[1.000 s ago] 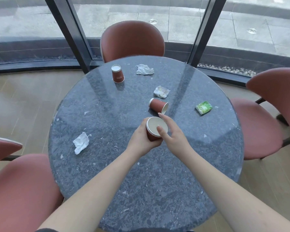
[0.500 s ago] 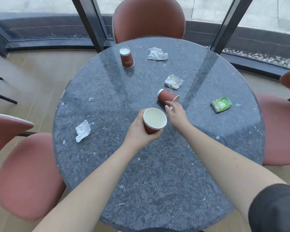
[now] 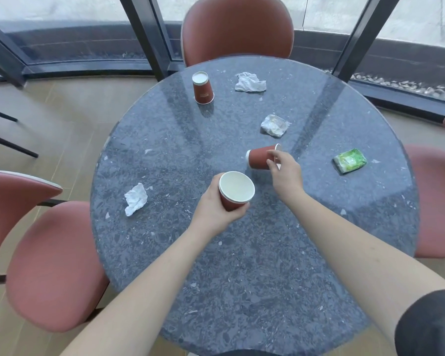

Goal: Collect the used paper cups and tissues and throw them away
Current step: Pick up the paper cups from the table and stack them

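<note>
My left hand (image 3: 213, 210) grips an upright red paper cup (image 3: 235, 190) with a white inside, held just above the round grey table (image 3: 267, 265). My right hand (image 3: 284, 170) closes its fingers on the rim end of a second red cup (image 3: 258, 158) lying on its side on the table. A third red cup (image 3: 203, 88) stands upside down at the far left. One crumpled white tissue (image 3: 136, 199) lies at the left, another tissue (image 3: 249, 82) at the far side, and a third crumpled tissue (image 3: 274, 125) sits beyond the lying cup.
A green tissue packet (image 3: 350, 161) lies near the table's right edge. Red chairs stand around the table: a far chair (image 3: 238, 29), a left chair (image 3: 49, 265) and a right chair (image 3: 437, 201). Dark window frames and glass rise behind.
My right hand left the held cup and reached forward to the lying cup, now closing on its rim end. The left hand kept its cup. The view tilted down and closer.
</note>
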